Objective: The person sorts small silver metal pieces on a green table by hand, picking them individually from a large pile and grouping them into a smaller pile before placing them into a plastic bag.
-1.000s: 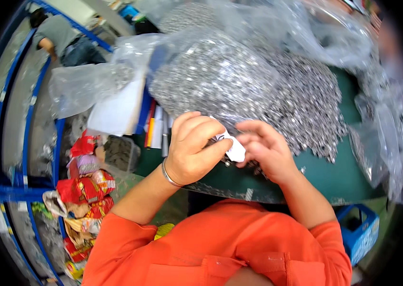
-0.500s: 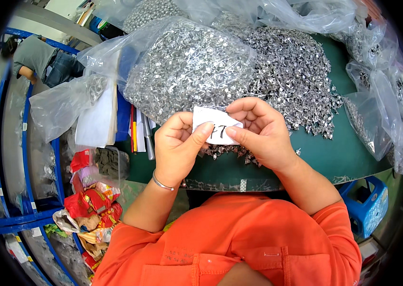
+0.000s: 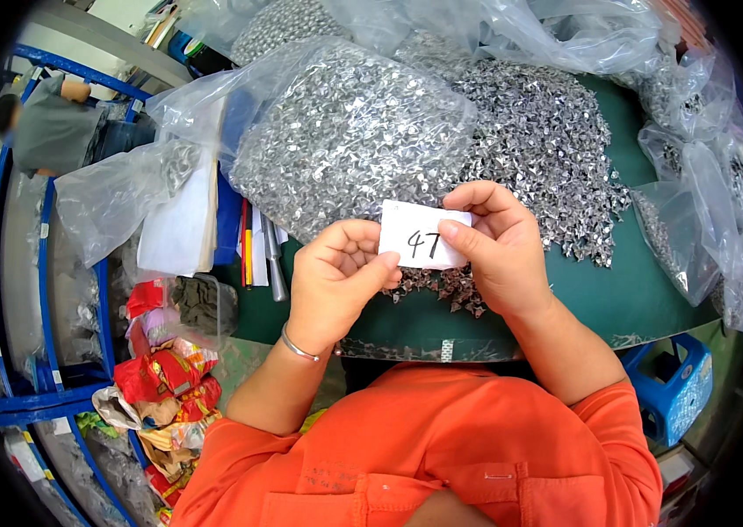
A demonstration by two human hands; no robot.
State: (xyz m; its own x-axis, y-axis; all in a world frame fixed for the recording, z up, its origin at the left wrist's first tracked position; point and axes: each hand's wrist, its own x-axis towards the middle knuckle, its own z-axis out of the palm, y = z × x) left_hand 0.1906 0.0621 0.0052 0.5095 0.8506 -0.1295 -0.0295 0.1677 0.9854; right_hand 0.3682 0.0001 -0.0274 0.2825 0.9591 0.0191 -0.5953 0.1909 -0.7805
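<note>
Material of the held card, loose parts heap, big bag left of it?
Card: likely matte white paper or thin cardstock, no visible shine. Loose parts: probably bare metal, silvery-grey with bright glints. Big bag: apparently thin clear plastic film, glossy; parts show through.

I look remotely through the left of two wide fisheye cameras worn side by side on the person's head. My view is upright and faces steeply down, over the orange cloth shirt (image 3: 424, 422) at the lower edge. The bare left hand (image 3: 332, 277) and bare right hand (image 3: 505, 255) are near me, around the centre, above the flat, dark green desk (image 3: 582, 299). Leftward, the lens bends a blue-framed shelf rack (image 3: 46, 405), farther off.
</note>
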